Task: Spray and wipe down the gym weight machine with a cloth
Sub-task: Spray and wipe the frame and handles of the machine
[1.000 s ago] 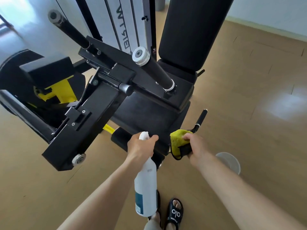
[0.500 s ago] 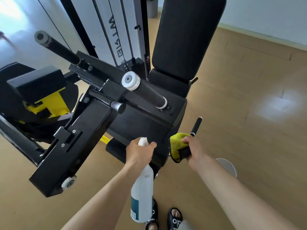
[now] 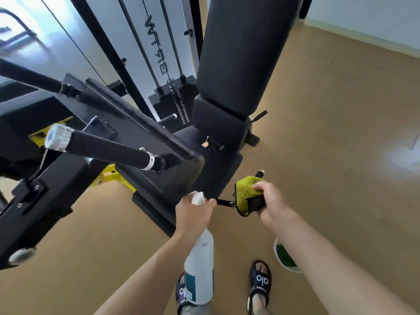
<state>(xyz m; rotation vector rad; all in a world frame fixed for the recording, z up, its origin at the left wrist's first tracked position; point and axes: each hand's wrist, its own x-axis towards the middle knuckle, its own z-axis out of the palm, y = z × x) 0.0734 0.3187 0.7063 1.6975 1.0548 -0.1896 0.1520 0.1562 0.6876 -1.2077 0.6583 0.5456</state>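
Two bare hands are working low in front of a black weight machine [image 3: 159,142], well apart from each other, each one gripping its own thing. The left hand [image 3: 194,214] is curling round the neck of a white spray bottle [image 3: 200,267], whose body is hanging down along the forearm toward the floor while its white nozzle is poking out above the knuckles, pointing toward the seat edge. The right hand [image 3: 269,204] is clutching a yellow cloth [image 3: 246,192] with a dark border, fingers folding over its top, and the cloth is wrapping round a thin black side handle [image 3: 260,173] beside the seat [image 3: 218,164]; only the handle's tip is showing above the cloth, and a short dark stub is sticking out below it toward the left hand. The machine's tall black back pad [image 3: 245,55] is rising upright behind the seat, with white panels and cables [image 3: 145,48] standing to its left. A padded bar with a white end cap [image 3: 58,137] is slanting across the left side, and yellow parts [image 3: 111,176] are peeking out underneath the frame. Down on the tan floor [image 3: 341,133], two feet in dark sandals [image 3: 260,283] are standing, and a white round object with green inside [image 3: 285,258] is lying just right of them, partly hidden by the right forearm.
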